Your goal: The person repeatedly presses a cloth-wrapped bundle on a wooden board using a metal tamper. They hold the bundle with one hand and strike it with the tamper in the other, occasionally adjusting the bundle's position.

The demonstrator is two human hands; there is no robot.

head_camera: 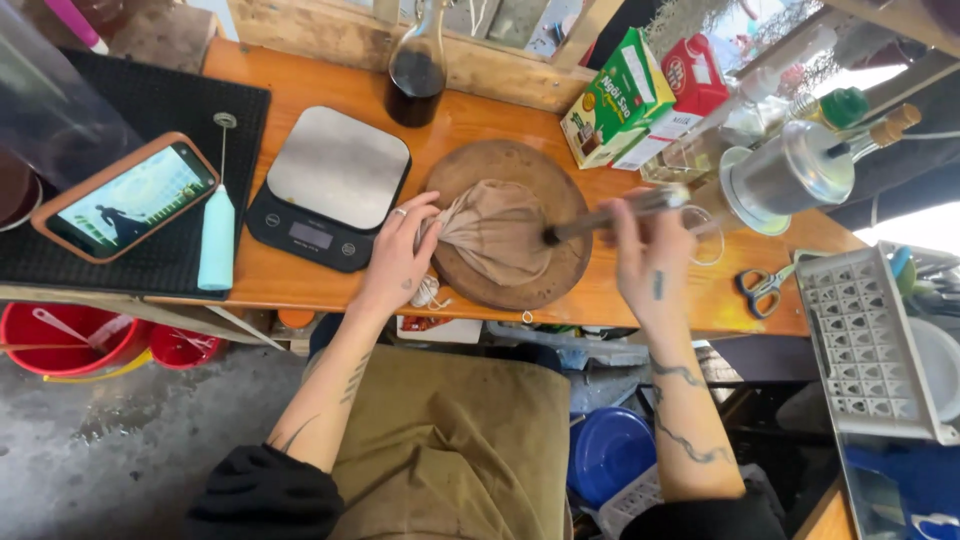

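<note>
On the orange tabletop (pixel 480 120) a round wooden board (pixel 510 225) sits near the front edge, and a beige cloth bag (pixel 497 232) lies bunched on its middle. The left hand (pixel 400 262) is closed on the bag's gathered neck at its 9 o'clock side. The right hand (pixel 650 250) grips a metal rod (pixel 610 215), whose dark tip presses into the bag at 3 o'clock. The rod's long axis runs from about 8 o'clock at the tip up to 2 o'clock at its far end, nearly flat. Around the board: a scale (pixel 332 185) just beside it at 9 o'clock, a dark glass carafe (pixel 416 75) at 11 o'clock, two cartons (pixel 645 95) at 1 o'clock, a metal filter cup (pixel 790 175) at 3 o'clock close behind the rod's end, and scissors (pixel 762 288) at 4 o'clock. Further left a pale blue frother (pixel 217 235) and a phone (pixel 125 197) lie on a black mat (pixel 150 110). A white tray (pixel 868 340) stands at the far right.
</note>
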